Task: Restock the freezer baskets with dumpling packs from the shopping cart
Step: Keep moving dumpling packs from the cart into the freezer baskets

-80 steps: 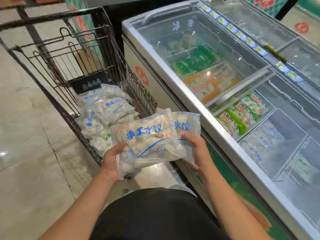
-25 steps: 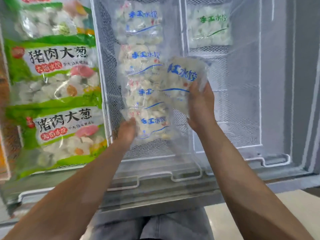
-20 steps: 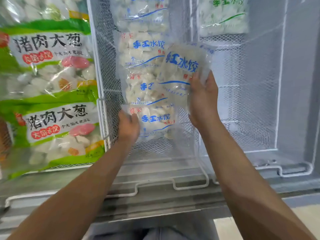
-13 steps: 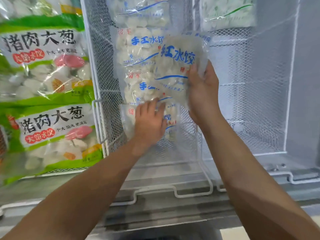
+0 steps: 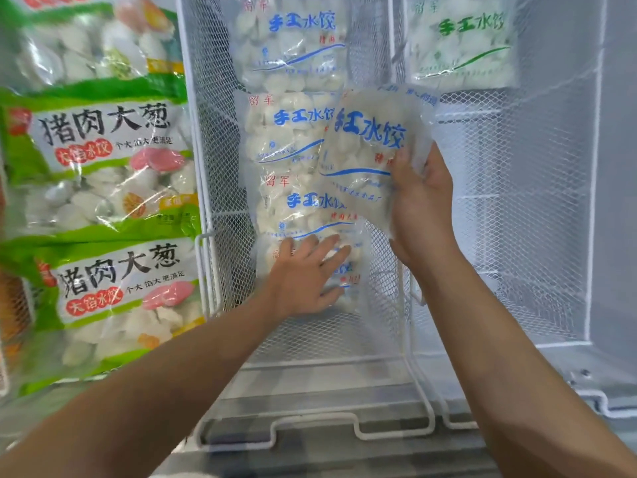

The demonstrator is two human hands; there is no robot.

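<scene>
I look straight down into a white wire freezer basket (image 5: 220, 201). A row of clear dumpling packs with blue print (image 5: 293, 139) lies along it. My left hand (image 5: 303, 274) lies flat, fingers spread, pressing on the nearest pack (image 5: 348, 267) in that row. My right hand (image 5: 418, 201) grips the lower right edge of another clear blue-print pack (image 5: 365, 150), held tilted just above the row and over the divider. The shopping cart is out of view.
Large green-edged dumpling bags (image 5: 103, 167) fill the basket to the left. The right-hand wire basket (image 5: 517, 219) holds one green-print pack (image 5: 462, 43) at its far end. The freezer's front rim (image 5: 310, 432) runs below my arms.
My left hand let go of the nearest pack's edge and now lies flat on top of it. The pack in my right hand stayed over the row. The view has drawn closer to the basket.
</scene>
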